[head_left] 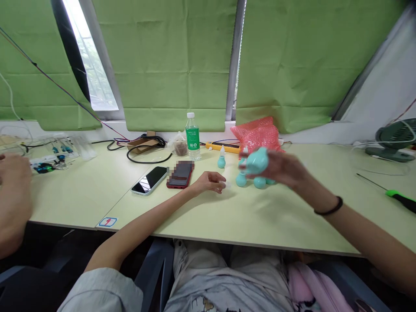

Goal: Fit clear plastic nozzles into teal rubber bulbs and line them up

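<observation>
At near desk [227, 221] edge: bare patch, forearms laid across it. Just past that, left hand [209, 182] resting on the surface, fingers loosely curled, tips at a small white piece [227, 184]. Can't tell whether pinched or merely touched. Right hand [286, 170] lifted clear of the surface and closed around a teal bulb [257, 161]. Blurred, so exact finger placement unreadable. Directly beneath: loose teal bulbs [259, 182] on the desk, close together. Slightly further back, small teal dropper bottle [221, 160] upright, just left of the held bulb.

Judgement on doing this well:
- Grip bulb round its belly, lightly. Looks soft, probably deforms if squeezed.
- Bring hands together over the bare patch, not above the loose bulbs. Round, likely to roll if knocked.
- Mind the dropper bottle: narrow base, near, probably tips easily.
- Pin the white piece under the fingertips until wanted. Small, pale on pale, easy to lose.
- Slow the right hand before any fine alignment.

Left of the left wrist: white phone [149, 180] and red-cased phone [180, 174] flat, side by side. Watch elbow sweep there. Far left, another person's hand [13, 195], well apart.

Further back: water bottle [193, 136] upright, yellow power strip [224, 147], pink bubble-wrap bag [258, 132] behind the held bulb. Far right, green-handled screwdriver [401, 200], well apart.
</observation>
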{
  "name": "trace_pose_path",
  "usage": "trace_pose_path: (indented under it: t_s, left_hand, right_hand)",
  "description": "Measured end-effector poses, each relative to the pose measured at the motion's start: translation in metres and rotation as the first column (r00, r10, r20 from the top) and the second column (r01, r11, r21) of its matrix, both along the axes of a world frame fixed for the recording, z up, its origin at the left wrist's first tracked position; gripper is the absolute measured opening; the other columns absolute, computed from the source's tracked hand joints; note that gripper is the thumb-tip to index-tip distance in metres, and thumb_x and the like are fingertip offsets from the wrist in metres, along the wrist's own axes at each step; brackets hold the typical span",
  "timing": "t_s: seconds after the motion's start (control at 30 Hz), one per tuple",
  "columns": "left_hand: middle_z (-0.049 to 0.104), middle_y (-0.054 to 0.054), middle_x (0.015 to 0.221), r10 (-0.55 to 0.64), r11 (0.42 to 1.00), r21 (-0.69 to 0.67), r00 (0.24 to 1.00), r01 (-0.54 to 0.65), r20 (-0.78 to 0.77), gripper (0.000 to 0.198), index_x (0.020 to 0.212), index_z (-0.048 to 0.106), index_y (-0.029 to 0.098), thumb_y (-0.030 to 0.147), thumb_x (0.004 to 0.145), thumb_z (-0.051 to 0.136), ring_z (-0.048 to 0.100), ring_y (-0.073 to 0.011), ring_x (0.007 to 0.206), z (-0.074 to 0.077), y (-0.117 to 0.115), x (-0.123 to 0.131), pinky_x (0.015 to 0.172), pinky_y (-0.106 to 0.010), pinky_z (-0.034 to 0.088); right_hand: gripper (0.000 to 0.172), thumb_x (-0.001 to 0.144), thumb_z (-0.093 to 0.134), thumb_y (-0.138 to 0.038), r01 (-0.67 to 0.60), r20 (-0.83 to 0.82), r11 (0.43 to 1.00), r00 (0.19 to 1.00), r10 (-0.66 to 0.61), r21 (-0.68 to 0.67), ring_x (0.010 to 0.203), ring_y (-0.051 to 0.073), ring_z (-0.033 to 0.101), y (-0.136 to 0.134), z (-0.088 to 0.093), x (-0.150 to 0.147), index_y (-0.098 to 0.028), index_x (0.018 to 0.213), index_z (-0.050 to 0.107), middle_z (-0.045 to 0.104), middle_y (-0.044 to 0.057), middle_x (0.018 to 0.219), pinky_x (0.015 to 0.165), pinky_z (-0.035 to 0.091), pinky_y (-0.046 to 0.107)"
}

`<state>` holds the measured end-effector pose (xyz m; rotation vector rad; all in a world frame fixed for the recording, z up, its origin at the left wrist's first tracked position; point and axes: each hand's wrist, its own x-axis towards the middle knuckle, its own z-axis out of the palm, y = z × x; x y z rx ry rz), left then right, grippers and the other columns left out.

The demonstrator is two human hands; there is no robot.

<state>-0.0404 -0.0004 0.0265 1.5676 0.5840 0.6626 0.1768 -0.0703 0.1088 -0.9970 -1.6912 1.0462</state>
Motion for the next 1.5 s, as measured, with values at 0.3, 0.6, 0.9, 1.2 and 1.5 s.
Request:
trace_pose_path:
  t_s: [0.3,0.6,0.9,1.2,1.5]
  left_hand:
    - [0.057,-0.002,0.072,0.048,0.992,-0.118,0.993,-0.035,0.107,0.028,0.075,0.054,0.01,0.01,0.051,0.067,0.054,-0.009,0.06,0.001,0.004,0.0,0.065,-0.031,0.047]
    - [0.06,-0.007,0.074,-0.11,0.985,-0.126,0.991,0.119,0.07,0.027,0.08,0.058,0.008,0.019,0.056,0.066,0.056,-0.0121,0.063,0.003,0.004,-0.003,0.064,-0.031,0.047]
    - [0.06,-0.007,0.072,-0.113,0.979,0.157,0.987,0.131,-0.117,0.034,0.083,0.061,0.007,0.027,0.056,0.066,0.054,-0.0115,0.061,0.001,-0.003,0.001,0.06,-0.027,0.048]
    - [0.054,-0.005,0.079,-0.137,0.937,0.286,0.965,0.199,-0.222,0.039,0.098,0.055,0.011,0.033,0.066,0.055,0.048,-0.0087,0.063,0.005,-0.009,0.003,0.049,-0.019,0.046]
    - [0.047,0.001,0.058,-0.252,0.949,0.114,0.922,0.295,-0.295,0.038,0.088,0.059,0.009,0.038,0.062,0.058,0.045,-0.0072,0.051,0.005,-0.007,0.0,0.051,-0.022,0.044]
  right_hand:
    - [0.031,0.072,0.043,-0.047,-0.307,-0.127,0.898,0.951,0.281,-0.314,0.056,0.013,0.054,0.018,-0.079,-0.032,-0.02,0.088,0.044,0.058,0.005,0.078,0.045,0.042,0.026]
    - [0.017,0.065,0.054,-0.032,0.029,0.431,0.914,0.875,-0.219,0.404,0.06,0.013,0.047,0.011,-0.097,-0.043,-0.018,0.074,0.053,0.054,0.0,0.066,0.055,0.037,0.026]
    - [0.008,0.062,0.051,-0.02,0.064,0.527,0.781,0.703,-0.478,0.621,0.063,0.015,0.049,0.013,-0.103,-0.036,-0.018,0.07,0.052,0.054,0.002,0.068,0.056,0.036,0.024]
    - [0.015,0.065,0.045,-0.013,-0.005,0.529,0.668,0.614,-0.586,0.744,0.066,0.014,0.047,0.011,-0.105,-0.034,-0.015,0.077,0.052,0.05,0.005,0.077,0.052,0.033,0.022]
    - [0.015,0.067,0.043,-0.013,-0.14,0.617,0.634,0.461,-0.638,0.76,0.061,0.012,0.045,0.006,-0.104,-0.034,-0.014,0.08,0.053,0.05,0.006,0.082,0.047,0.026,0.022]
